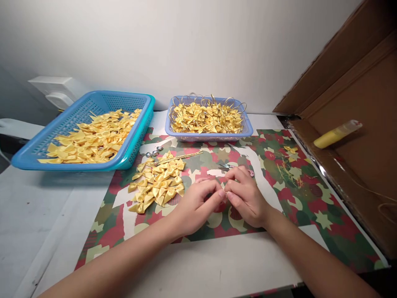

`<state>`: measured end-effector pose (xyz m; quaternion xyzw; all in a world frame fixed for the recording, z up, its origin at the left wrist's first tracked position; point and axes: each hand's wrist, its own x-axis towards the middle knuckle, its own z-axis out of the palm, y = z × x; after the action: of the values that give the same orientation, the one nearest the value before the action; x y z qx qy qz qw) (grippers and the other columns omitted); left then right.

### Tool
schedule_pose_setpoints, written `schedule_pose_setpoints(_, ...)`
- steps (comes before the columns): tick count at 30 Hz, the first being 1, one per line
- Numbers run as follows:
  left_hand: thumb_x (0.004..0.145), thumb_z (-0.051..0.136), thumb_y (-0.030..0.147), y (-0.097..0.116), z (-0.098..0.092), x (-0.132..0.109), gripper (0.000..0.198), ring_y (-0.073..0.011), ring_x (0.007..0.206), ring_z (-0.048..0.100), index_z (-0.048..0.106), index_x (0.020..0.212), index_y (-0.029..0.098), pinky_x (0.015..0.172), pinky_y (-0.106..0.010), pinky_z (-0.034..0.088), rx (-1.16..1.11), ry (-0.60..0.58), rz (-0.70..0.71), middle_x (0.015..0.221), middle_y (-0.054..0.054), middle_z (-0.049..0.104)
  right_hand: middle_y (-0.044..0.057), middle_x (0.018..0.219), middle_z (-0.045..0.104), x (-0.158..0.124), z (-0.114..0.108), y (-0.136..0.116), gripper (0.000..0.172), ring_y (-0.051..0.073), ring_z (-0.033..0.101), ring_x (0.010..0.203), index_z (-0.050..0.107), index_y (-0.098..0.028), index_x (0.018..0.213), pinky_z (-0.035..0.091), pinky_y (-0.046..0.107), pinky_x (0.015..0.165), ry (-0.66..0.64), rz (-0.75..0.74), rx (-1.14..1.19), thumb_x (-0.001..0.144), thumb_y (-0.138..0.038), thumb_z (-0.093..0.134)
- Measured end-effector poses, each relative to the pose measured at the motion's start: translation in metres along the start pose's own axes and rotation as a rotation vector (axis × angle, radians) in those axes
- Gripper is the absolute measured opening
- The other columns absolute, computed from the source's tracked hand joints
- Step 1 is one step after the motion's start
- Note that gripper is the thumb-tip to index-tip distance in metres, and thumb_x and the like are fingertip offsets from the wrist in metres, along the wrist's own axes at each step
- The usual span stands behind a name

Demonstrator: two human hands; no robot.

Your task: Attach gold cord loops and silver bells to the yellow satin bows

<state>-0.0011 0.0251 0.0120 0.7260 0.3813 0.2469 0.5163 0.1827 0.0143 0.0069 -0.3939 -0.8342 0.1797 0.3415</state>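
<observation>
My left hand (197,203) and my right hand (245,195) meet fingertip to fingertip over the patterned mat (297,194), both with fingers pinched together. What they pinch is hidden or too small to name. A loose pile of small yellow satin bows (159,182) lies just left of my left hand. Small snips (231,167) with a pink handle lie right behind my right hand. A bundle of thin gold cords (178,158) lies behind the pile.
A teal basket (136,136) at the left holds many yellow bows. A lilac basket (248,128) at the back holds bows with gold loops. An open cardboard box (356,124) with a yellow tube (336,134) stands at the right. A finished bow (290,149) lies near it.
</observation>
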Motion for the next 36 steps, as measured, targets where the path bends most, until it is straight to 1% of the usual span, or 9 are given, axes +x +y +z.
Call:
schedule_pose_setpoints(3, 0.097, 0.038, 0.043, -0.004, 0.001, 0.0, 0.039, -0.0123, 0.057, 0.039, 0.043, 0.066, 0.02, 0.055, -0.025, 0.033, -0.177, -0.012, -0.062, 0.062, 0.003, 0.044, 0.005, 0.088, 0.053, 0.001, 0.0, 0.006, 0.018, 0.022, 0.047, 0.086, 0.05, -0.022, 0.077, 0.039, 0.039, 0.078, 0.035, 0.056, -0.034, 0.09, -0.018, 0.039)
schedule_pose_setpoints(7, 0.096, 0.041, 0.047, -0.01, 0.004, 0.0, 0.036, -0.0106, 0.057, 0.029, 0.043, 0.073, 0.02, 0.052, -0.024, 0.025, -0.433, 0.011, -0.117, 0.064, 0.005, 0.036, 0.008, 0.098, 0.056, 0.001, -0.007, 0.029, 0.014, 0.027, 0.049, 0.094, 0.055, -0.022, 0.094, 0.039, 0.042, 0.083, 0.171, 0.356, -0.263, 0.087, -0.034, 0.056)
schedule_pose_setpoints(10, 0.096, 0.042, 0.049, -0.012, 0.005, 0.0, 0.036, -0.0104, 0.055, 0.024, 0.047, 0.075, 0.02, 0.051, -0.025, 0.021, -0.517, 0.012, -0.153, 0.06, 0.007, 0.03, 0.007, 0.098, 0.057, -0.001, -0.013, 0.047, 0.03, 0.03, 0.049, 0.094, 0.056, -0.023, 0.087, 0.037, 0.044, 0.081, 0.017, 0.514, -0.429, 0.076, -0.048, 0.07)
schedule_pose_setpoints(14, 0.092, 0.047, 0.051, -0.011, 0.006, 0.002, 0.037, -0.0098, 0.052, 0.021, 0.052, 0.076, 0.018, 0.05, -0.026, 0.017, -0.54, 0.045, -0.193, 0.055, 0.008, 0.026, 0.006, 0.094, 0.058, -0.003, -0.013, 0.056, 0.02, 0.028, 0.049, 0.094, 0.053, -0.023, 0.082, 0.036, 0.043, 0.083, -0.072, 0.518, -0.405, 0.085, -0.041, 0.061)
schedule_pose_setpoints(19, 0.089, 0.051, 0.052, -0.01, 0.006, 0.005, 0.036, -0.009, 0.049, 0.018, 0.052, 0.076, 0.018, 0.048, -0.024, 0.016, -0.647, 0.136, -0.223, 0.052, 0.009, 0.023, 0.003, 0.084, 0.054, -0.003, -0.01, 0.044, 0.027, 0.019, 0.05, 0.078, 0.046, -0.022, 0.09, 0.04, 0.034, 0.072, 0.108, 0.571, 0.112, 0.095, -0.049, 0.043)
schedule_pose_setpoints(21, 0.089, 0.051, 0.051, -0.011, 0.007, 0.006, 0.035, -0.0086, 0.049, 0.017, 0.052, 0.076, 0.018, 0.047, -0.023, 0.016, -0.689, 0.198, -0.226, 0.051, 0.01, 0.023, -0.003, 0.07, 0.047, -0.004, -0.008, 0.034, 0.033, 0.014, 0.042, 0.06, 0.044, -0.023, 0.095, 0.034, 0.028, 0.057, 0.014, 0.642, 0.471, 0.098, -0.055, 0.035)
schedule_pose_setpoints(24, 0.09, 0.05, 0.048, -0.012, 0.007, 0.007, 0.033, -0.0082, 0.048, 0.017, 0.052, 0.076, 0.018, 0.046, -0.022, 0.016, -0.707, 0.278, -0.188, 0.051, 0.01, 0.024, -0.007, 0.062, 0.031, -0.004, -0.001, 0.018, 0.039, 0.01, 0.026, 0.053, 0.046, -0.022, 0.089, 0.021, 0.025, 0.05, -0.118, 0.716, 0.739, 0.095, -0.06, 0.039)
schedule_pose_setpoints(28, 0.091, 0.049, 0.048, -0.009, 0.007, 0.006, 0.034, -0.0081, 0.048, 0.02, 0.053, 0.075, 0.017, 0.046, -0.022, 0.016, -0.633, 0.35, -0.143, 0.051, 0.01, 0.027, -0.008, 0.06, 0.026, -0.004, 0.006, 0.008, 0.044, 0.009, 0.018, 0.052, 0.048, -0.02, 0.083, 0.014, 0.026, 0.049, -0.104, 0.725, 0.868, 0.091, -0.063, 0.045)
schedule_pose_setpoints(36, 0.092, 0.045, 0.047, -0.007, 0.007, 0.005, 0.037, -0.0095, 0.049, 0.025, 0.057, 0.074, 0.017, 0.049, -0.023, 0.022, -0.485, 0.361, -0.133, 0.051, 0.009, 0.032, -0.008, 0.059, 0.027, -0.005, 0.018, 0.008, 0.04, 0.009, 0.019, 0.052, 0.05, -0.019, 0.084, 0.016, 0.025, 0.048, -0.051, 0.673, 0.952, 0.091, -0.059, 0.05)
